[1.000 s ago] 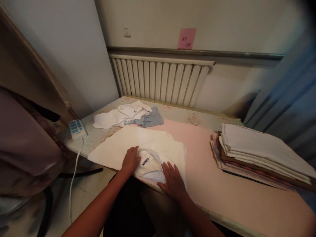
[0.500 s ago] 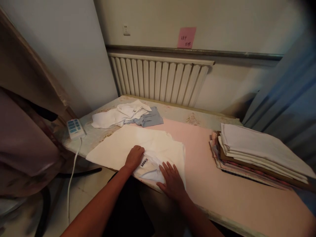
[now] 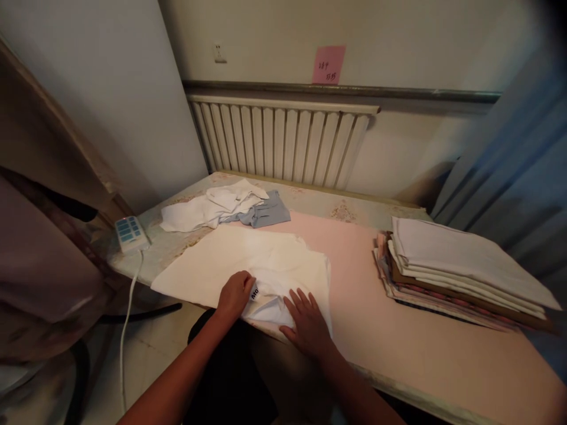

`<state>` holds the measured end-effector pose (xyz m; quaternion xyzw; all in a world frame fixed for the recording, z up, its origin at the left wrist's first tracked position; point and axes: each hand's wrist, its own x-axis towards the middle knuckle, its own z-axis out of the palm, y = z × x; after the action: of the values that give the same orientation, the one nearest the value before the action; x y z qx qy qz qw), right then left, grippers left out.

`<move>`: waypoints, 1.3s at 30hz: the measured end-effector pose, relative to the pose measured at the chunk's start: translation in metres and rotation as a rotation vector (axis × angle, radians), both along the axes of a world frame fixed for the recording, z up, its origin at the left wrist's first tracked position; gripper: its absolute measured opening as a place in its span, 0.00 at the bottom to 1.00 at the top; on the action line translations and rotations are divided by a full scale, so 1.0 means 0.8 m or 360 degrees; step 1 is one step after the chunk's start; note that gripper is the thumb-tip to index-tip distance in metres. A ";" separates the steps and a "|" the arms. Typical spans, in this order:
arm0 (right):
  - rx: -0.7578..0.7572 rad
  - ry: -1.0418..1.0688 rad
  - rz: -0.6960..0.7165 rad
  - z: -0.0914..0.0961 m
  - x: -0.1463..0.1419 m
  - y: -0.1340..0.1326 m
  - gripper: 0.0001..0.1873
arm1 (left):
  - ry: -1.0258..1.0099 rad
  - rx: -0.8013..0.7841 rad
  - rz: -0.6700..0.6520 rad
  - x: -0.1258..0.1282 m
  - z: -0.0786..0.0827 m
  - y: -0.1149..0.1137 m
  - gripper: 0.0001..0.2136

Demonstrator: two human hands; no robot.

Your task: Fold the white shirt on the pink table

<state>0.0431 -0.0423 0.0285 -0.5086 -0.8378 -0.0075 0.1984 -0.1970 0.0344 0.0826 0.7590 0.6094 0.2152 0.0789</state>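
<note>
A white shirt (image 3: 248,262) lies spread on the table's near left part, its collar toward me. My left hand (image 3: 234,293) is closed on the collar fabric beside a small black-and-white label (image 3: 254,293), part of which it covers. Flat on the shirt just right of the collar rests my right hand (image 3: 305,321), fingers stretched out and apart, pressing the cloth down.
A pink cloth (image 3: 398,330) covers the table. A pile of folded linens (image 3: 456,268) sits at the right. Crumpled white and grey-blue garments (image 3: 230,208) lie at the back left. A power strip (image 3: 129,234) with its cord hangs off the left corner. Behind stands a radiator (image 3: 279,141).
My left hand has closed on the collar and drawn it toward the near edge, hiding most of the label. My right hand stays flat on the shirt.
</note>
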 end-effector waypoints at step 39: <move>-0.0053 0.0035 0.0008 0.005 0.001 -0.003 0.35 | 0.0332 0.0386 0.0132 0.063 -0.026 -0.045 0.30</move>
<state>0.0439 -0.0446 0.0327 -0.5097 -0.8369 0.0124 0.1992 -0.1463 -0.0020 0.0621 0.7555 0.6145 0.2102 -0.0862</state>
